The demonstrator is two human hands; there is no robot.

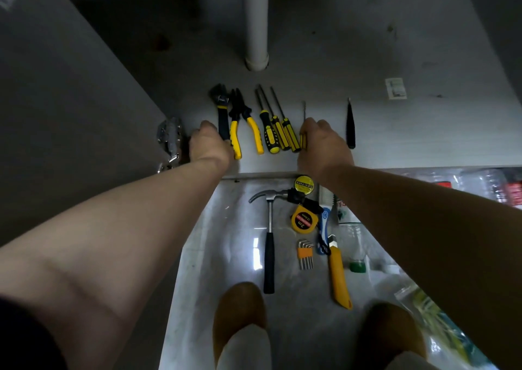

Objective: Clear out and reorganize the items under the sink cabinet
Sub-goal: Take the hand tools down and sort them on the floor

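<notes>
— What lies near the pipe [255,22]?
— Just before it, a row: wrench [221,107], pliers [243,121], screwdrivers [278,128]. The left hand [210,143] curls round the wrench's handle, the right hand [323,141] round a yellow screwdriver [303,141] (mostly hidden). Farther from the pipe, a hammer [269,228].

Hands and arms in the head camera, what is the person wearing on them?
The left hand and right hand are bare: no gloves, rings, watch or long sleeves visible. Only a dark sleeve shows, at the frame's lower left corner.
</notes>
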